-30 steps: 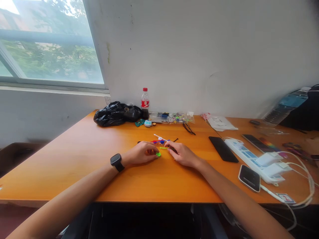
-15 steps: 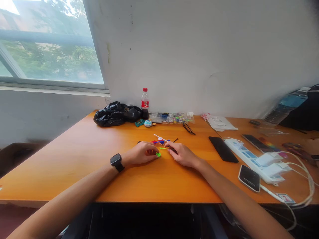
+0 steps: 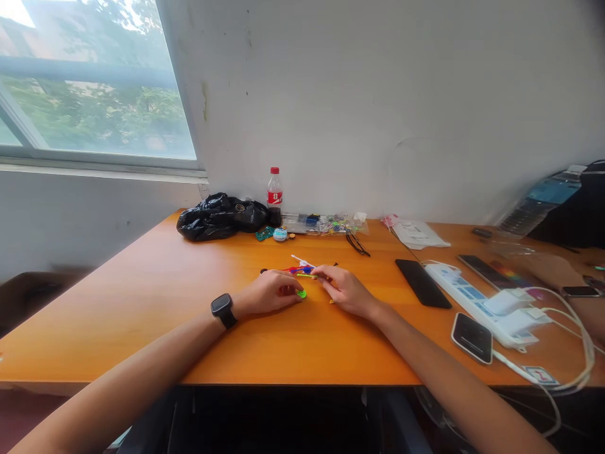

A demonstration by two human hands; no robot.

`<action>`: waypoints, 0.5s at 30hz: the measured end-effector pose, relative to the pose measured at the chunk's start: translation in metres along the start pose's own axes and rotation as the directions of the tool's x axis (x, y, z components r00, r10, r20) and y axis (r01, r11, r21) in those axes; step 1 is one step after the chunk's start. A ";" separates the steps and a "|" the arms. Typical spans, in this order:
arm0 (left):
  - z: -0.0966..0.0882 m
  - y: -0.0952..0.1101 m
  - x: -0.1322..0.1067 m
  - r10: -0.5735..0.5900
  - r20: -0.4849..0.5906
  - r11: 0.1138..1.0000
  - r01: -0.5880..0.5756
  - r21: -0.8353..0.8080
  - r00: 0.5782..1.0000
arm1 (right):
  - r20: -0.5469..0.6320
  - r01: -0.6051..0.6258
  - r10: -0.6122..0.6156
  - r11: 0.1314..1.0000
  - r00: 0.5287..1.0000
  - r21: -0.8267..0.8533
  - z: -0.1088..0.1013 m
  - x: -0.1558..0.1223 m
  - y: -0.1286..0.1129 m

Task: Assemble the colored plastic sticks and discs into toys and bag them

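My left hand (image 3: 270, 291), a dark watch on its wrist, is closed with thumb and fingertips on a small bright green plastic disc (image 3: 302, 294). My right hand (image 3: 345, 290) pinches a thin green strip (image 3: 305, 275), whose free end points left above the disc. Whether strip and disc are joined I cannot tell. Just beyond the fingers lie a white piece with a thin tail (image 3: 299, 260), a red piece (image 3: 292, 270) and a blue piece (image 3: 307, 270). Beneath my right hand shows a tiny yellowish bit (image 3: 332, 301).
Along the wall stand a black plastic bag (image 3: 217, 217), a cola bottle (image 3: 275, 195) and a clear bag of small parts (image 3: 331, 224). To the right lie a black phone (image 3: 422, 284), a white power strip (image 3: 467, 302) with cables, and another person's arm (image 3: 551, 270).
My right hand has shifted the green strip slightly up and away from me. My left hand stays nearly still with the disc. Another person's arm has come in at the right.
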State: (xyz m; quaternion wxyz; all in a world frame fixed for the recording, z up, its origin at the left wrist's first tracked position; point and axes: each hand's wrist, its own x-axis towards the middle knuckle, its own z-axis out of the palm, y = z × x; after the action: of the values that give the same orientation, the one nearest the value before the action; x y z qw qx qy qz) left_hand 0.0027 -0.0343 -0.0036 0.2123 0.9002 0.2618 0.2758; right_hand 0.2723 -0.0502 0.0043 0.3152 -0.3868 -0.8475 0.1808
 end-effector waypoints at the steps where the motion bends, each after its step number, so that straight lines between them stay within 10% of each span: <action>1: 0.001 0.001 0.000 0.007 -0.011 1.000 -0.007 0.014 1.000 | -0.007 0.003 -0.003 1.000 1.000 0.012 0.000 0.000 0.000; 15: -0.005 0.012 0.000 0.030 -0.325 0.997 -0.003 0.083 0.945 | -0.038 0.048 -0.045 0.995 0.998 0.087 0.007 -0.001 0.001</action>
State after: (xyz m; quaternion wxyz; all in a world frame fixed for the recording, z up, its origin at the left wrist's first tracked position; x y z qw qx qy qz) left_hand 0.0038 -0.0422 0.0061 0.1269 0.8523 0.2970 0.4114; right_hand 0.2687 -0.0507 -0.0013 0.3514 -0.3560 -0.8417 0.2033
